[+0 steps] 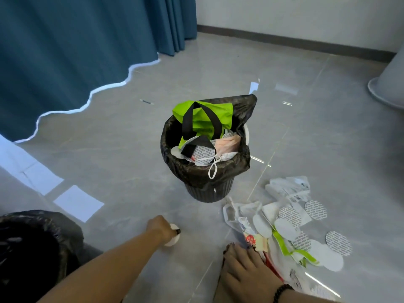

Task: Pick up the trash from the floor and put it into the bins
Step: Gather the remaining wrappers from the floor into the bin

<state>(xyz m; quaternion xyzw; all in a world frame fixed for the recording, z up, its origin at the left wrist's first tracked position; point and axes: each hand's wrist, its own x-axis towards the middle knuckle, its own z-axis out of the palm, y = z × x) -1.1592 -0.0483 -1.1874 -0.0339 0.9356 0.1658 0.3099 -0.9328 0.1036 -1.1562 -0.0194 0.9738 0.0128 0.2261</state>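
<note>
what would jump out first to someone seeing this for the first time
The black bin mid-floor, with a bright green bag sticking out of its top. Right of it, a heap of wrappers and round paper discs litters the floor, the right hand at its edge, while the left hand grips a small white piece.

No text can be read for certain. The round seals [314,209] in the litter pile at 4 o'clock, and one seal in the bin [204,153] at the centre, carry rows of small grey print, too fine to make out. A white wrapper [290,186] at 3 o'clock bears a barcode-like label, unreadable. A red and cream packet [254,240] just beyond the right hand [247,267] shows a red mark, perhaps a character, too blurred to tell.
</note>
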